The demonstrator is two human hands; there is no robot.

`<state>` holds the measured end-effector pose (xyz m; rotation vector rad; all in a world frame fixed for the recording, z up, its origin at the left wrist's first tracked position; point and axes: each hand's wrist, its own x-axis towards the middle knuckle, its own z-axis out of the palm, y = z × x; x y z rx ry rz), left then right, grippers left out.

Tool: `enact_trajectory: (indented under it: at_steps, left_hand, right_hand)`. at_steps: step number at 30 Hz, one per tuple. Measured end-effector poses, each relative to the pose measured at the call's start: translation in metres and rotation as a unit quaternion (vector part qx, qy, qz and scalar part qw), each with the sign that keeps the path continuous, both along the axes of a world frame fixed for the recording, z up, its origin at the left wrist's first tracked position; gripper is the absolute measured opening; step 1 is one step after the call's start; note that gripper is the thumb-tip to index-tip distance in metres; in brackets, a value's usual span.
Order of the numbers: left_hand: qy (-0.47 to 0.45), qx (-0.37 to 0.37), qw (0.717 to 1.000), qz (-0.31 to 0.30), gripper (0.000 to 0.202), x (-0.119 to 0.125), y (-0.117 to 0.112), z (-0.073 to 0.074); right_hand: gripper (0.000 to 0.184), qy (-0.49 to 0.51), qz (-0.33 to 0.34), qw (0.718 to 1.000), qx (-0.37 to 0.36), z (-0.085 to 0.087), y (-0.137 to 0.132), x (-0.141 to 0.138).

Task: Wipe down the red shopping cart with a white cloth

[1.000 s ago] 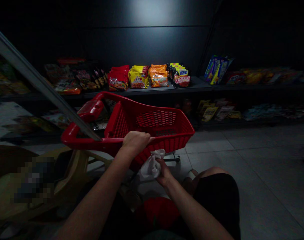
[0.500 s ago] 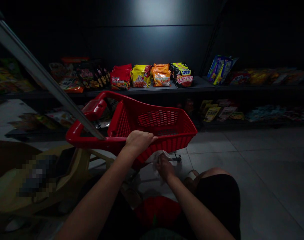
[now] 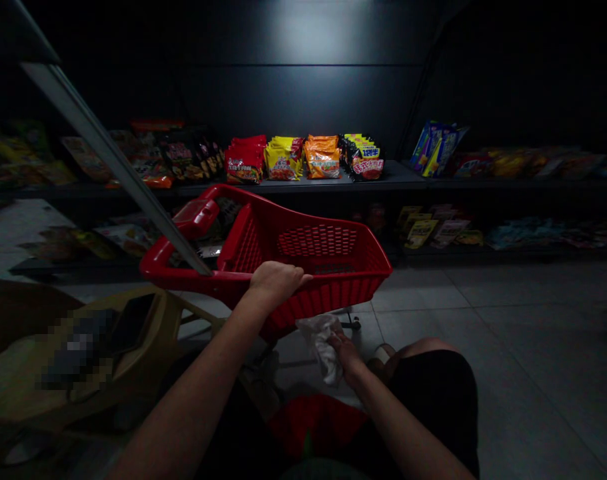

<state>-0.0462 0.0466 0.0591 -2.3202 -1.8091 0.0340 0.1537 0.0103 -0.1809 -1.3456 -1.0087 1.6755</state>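
Note:
A red plastic shopping cart (image 3: 308,247) stands in front of me on the tiled floor. My left hand (image 3: 276,281) is closed over the near rim of its basket. Below that rim, my right hand (image 3: 344,347) grips a crumpled white cloth (image 3: 322,337) and presses it against the basket's outer wall. My bare knee (image 3: 423,350) shows at the lower right.
Dark shelves (image 3: 398,175) along the back wall carry rows of red, yellow and orange snack packets (image 3: 303,159). A grey slanted bar (image 3: 118,167) crosses the upper left. A tan plastic chair (image 3: 148,333) stands at the left. Grey floor tiles (image 3: 508,333) stretch to the right.
My right hand has slid the white cloth along the basket's outer side, up and then back down to the right. The left hand keeps its grip on the rim.

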Motion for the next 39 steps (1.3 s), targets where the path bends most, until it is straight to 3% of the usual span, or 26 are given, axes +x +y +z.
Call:
enact_trajectory:
  at_steps: [3,6,9,12,15,17,20,26,29,32,36,39]
  left_hand:
    - [0.000,0.000,1.000,0.003,0.054,0.000,0.000,0.001]
    - [0.000,-0.006,1.000,0.003,0.054,0.001,0.000,0.001]
    - [-0.005,-0.013,1.000,-0.001,0.053,0.001,0.000,0.002]
    - [-0.016,-0.033,0.999,0.016,0.040,-0.001,0.000,0.001]
    - [-0.011,-0.039,0.999,0.028,0.032,-0.004,-0.001,0.000]
    - [0.000,-0.024,1.000,0.003,0.035,-0.006,-0.002,-0.001]
    - [0.013,0.002,1.000,-0.028,0.046,-0.008,-0.004,-0.003]
    - [0.018,0.021,0.999,-0.025,0.051,-0.008,-0.005,-0.006]
    - [0.018,0.020,0.999,-0.029,0.052,-0.007,-0.004,-0.005]
    - [0.020,0.010,0.999,-0.033,0.051,-0.007,-0.004,-0.004]
    - [0.026,0.005,0.998,-0.050,0.047,-0.007,-0.009,-0.002]
    - [0.028,0.008,0.997,-0.068,0.042,-0.010,-0.013,-0.002]
  right_hand:
    - [0.050,-0.051,-0.031,0.997,0.046,0.004,-0.002,0.011]
    - [0.041,-0.096,-0.038,0.973,0.208,0.043,0.001,0.008]
    - [0.039,-0.194,-0.053,0.889,0.412,0.099,0.013,-0.004]
    - [0.048,-0.324,0.009,0.779,0.537,0.140,0.032,-0.024]
    - [0.054,-0.425,0.075,0.697,0.572,0.151,0.051,-0.037]
    - [0.052,-0.461,0.091,0.667,0.578,0.147,0.062,-0.031]
    - [0.047,-0.497,0.090,0.655,0.562,0.141,0.078,0.006]
    - [0.037,-0.586,0.019,0.629,0.510,0.131,0.117,0.118]
    - [0.035,-0.589,0.022,0.621,0.517,0.129,0.122,0.141]
    - [0.034,-0.545,0.052,0.638,0.541,0.133,0.112,0.117]
    - [0.029,-0.469,0.133,0.650,0.583,0.146,0.085,0.040]
    - [0.037,-0.440,0.167,0.648,0.598,0.158,0.069,-0.005]
